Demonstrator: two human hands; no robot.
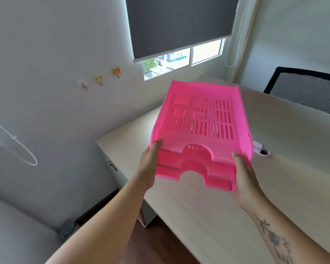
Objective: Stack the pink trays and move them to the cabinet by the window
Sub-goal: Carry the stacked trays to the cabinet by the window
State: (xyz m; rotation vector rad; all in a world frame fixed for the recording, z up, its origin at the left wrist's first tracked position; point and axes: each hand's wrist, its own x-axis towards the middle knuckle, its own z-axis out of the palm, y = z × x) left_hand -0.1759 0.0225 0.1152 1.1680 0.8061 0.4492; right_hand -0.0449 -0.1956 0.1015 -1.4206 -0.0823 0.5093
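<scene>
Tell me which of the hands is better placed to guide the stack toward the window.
Probably neither alone: the left hand and the right hand each grip one near corner of the stacked pink trays, held above the wooden top.

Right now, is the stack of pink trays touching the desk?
Apart. The head view shows the pink trays held up by the left hand and right hand, above the desk.

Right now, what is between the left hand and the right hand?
In the head view, the stack of pink trays lies between the left hand and the right hand, both gripping it.
</scene>
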